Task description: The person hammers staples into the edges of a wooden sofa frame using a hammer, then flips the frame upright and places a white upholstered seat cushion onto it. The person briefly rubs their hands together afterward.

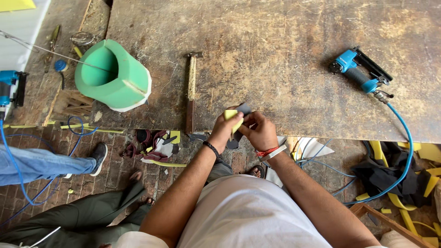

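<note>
Hands meet just below centre of frame, at the near edge of a big worn wooden board that fills the upper centre and right. Left hand has its fingers curled round a small yellow foam piece, pinching it w/ thumb and fingertips; a black band sits on that wrist. Right hand is closed too, fingers pressed on a dark grey scrap that lies against the yellow piece; can't tell where one ends under the fingers. Red thread and a pale band circle the right wrist. Both bits are held just above the board edge, not resting on it. Hammer w/ wooden handle lies upright in the frame, just left of the hands, head at the top. Green foam cylinder w/ white rim stands at upper left, on the board's corner. Blue air nailer lies at upper right on the board, its blue hose curving down the right side. Second blue tool at far left edge. Below the board: brick floor, yellow foam offcuts at lower right, dark scraps left of centre. Another person's jeans leg and dark shoe show at left.
</note>
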The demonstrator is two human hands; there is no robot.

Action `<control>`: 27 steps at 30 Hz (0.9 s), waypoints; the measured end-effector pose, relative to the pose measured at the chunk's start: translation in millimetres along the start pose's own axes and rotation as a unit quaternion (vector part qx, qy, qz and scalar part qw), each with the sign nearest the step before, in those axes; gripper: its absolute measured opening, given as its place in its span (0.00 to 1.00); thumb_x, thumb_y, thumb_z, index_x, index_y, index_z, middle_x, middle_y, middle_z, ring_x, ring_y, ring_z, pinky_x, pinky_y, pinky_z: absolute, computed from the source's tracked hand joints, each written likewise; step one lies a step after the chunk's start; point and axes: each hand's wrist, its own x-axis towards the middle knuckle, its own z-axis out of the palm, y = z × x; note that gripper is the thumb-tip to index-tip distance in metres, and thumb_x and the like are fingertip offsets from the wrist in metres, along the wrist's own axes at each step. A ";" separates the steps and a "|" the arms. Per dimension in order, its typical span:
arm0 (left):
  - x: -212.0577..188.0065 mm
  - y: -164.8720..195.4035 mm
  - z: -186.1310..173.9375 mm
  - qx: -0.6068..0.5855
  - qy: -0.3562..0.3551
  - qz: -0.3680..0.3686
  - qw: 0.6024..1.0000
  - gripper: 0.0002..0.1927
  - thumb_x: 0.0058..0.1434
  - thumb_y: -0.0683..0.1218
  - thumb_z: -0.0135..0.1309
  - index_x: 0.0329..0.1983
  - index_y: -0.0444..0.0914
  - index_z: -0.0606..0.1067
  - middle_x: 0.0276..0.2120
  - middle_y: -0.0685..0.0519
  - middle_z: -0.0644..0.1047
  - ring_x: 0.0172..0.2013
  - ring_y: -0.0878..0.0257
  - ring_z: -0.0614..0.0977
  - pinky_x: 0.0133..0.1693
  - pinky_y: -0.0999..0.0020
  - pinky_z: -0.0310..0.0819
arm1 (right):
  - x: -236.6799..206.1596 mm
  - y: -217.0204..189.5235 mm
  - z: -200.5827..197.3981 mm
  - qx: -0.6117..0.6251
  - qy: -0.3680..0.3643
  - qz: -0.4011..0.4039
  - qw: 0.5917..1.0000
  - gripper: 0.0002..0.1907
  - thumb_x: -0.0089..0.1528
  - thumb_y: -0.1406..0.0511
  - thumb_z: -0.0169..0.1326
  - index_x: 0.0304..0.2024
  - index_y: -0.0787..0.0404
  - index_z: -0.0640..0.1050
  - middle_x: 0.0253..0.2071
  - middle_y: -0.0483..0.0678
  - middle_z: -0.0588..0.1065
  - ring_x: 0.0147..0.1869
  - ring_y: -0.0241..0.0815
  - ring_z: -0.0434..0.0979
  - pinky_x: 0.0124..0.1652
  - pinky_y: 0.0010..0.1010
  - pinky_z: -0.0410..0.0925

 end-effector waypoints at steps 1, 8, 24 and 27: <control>-0.7 4.8 3.8 0.024 -0.015 0.015 0.999 0.18 0.65 0.50 0.56 0.57 0.43 0.73 0.45 0.52 0.79 0.45 0.64 0.80 0.47 0.69 0.76 | 0.0 -2.5 -0.5 0.009 0.009 0.005 1.000 0.16 0.56 0.65 0.68 0.44 0.64 0.79 0.37 0.48 0.83 0.40 0.38 0.84 0.42 0.29 0.77; -1.3 16.4 -8.2 0.000 0.070 -0.016 0.997 0.22 0.52 0.37 0.51 0.51 0.42 0.78 0.44 0.53 0.79 0.41 0.62 0.79 0.42 0.69 0.76 | 6.4 -20.3 -1.5 -0.063 -0.118 0.042 0.990 0.16 0.58 0.63 0.68 0.48 0.57 0.84 0.39 0.47 0.84 0.41 0.36 0.84 0.44 0.30 0.76; -8.3 20.3 -107.0 0.050 0.229 -0.004 0.972 0.24 0.71 0.62 0.47 0.37 0.38 0.76 0.32 0.51 0.75 0.33 0.63 0.72 0.35 0.66 0.69 | 19.7 -54.5 84.8 0.104 -0.185 -0.018 0.977 0.22 0.62 0.69 0.65 0.55 0.63 0.71 0.35 0.48 0.79 0.36 0.34 0.76 0.35 0.28 0.70; 0.4 19.4 -129.7 0.117 0.188 0.046 0.974 0.27 0.76 0.60 0.48 0.36 0.31 0.75 0.32 0.47 0.75 0.33 0.59 0.72 0.36 0.63 0.68 | 39.3 -69.4 92.0 0.067 -0.179 -0.015 0.982 0.25 0.58 0.69 0.64 0.56 0.59 0.71 0.35 0.46 0.81 0.37 0.32 0.81 0.37 0.27 0.74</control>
